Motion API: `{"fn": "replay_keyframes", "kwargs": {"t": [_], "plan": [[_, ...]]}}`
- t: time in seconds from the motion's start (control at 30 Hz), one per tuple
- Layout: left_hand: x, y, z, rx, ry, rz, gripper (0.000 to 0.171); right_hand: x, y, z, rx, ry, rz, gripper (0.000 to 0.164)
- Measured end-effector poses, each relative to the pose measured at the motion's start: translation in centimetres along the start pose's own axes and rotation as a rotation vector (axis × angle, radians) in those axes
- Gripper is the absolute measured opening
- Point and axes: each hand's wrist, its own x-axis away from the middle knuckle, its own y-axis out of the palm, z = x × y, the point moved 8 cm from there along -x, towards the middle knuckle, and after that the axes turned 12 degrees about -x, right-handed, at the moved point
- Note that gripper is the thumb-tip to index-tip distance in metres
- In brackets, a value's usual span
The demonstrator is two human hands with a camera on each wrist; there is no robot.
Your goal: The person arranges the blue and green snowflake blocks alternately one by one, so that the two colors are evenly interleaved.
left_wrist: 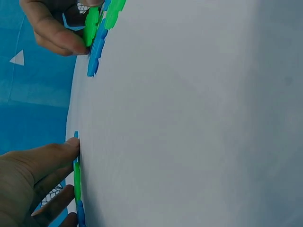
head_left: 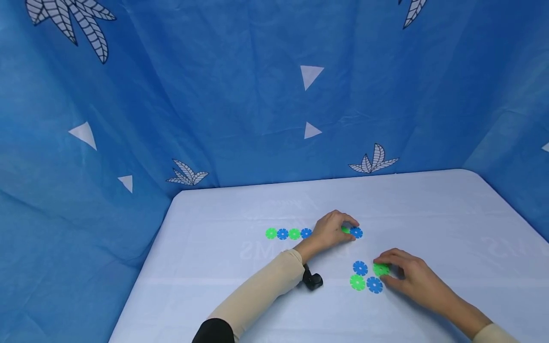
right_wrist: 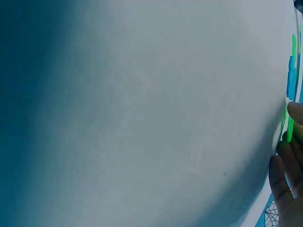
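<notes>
A straight row of flat notched plastic discs, alternating green (head_left: 271, 233) and blue (head_left: 282, 234), lies on the white table; my left forearm and hand hide its middle. At the row's right end, my left hand (head_left: 329, 230) has thumb and finger at opposite edges of a blue disc (head_left: 356, 232), pinching it. Nearer me, my right hand (head_left: 413, 278) holds a green disc (head_left: 381, 269) between thumb and fingers. Beside that disc lie a blue disc (head_left: 360, 268), a green disc (head_left: 358, 282) and another blue disc (head_left: 374, 285). The left wrist view shows the right hand's green disc (left_wrist: 92, 26) edge-on.
The white-covered table (head_left: 206, 267) has rounded far corners. A blue cloth backdrop (head_left: 257, 95) with white leaf and triangle prints rises behind it and along both sides. A small black device (head_left: 313, 280) is strapped at my left wrist.
</notes>
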Motion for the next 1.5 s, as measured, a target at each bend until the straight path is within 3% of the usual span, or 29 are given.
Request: {"fn": "replay_keyframes", "kwargs": {"t": [0.17,0.4,0.7,0.9,1.5], "plan": [[0.0,0.0,-0.1,0.011,0.003,0.006,0.030,-0.6,-0.1,0.5,-0.006,0.026,0.015,0.035],[-0.1,-0.1,0.0,0.009,0.011,0.019,0.029,-1.3,-0.4,0.5,-0.041,-0.024,0.071,0.036],[0.0,0.1,-0.1,0.005,-0.007,0.006,0.029,-3.4,-0.5,1.3,-0.070,0.055,0.094,0.034],[-0.1,0.1,-0.1,-0.001,-0.007,0.002,0.030,-4.6,-0.5,1.7,-0.060,0.065,0.102,0.032],[-0.1,0.1,-0.2,0.006,0.000,0.006,0.030,-6.2,-0.6,2.4,-0.065,0.113,0.165,0.032]]}}
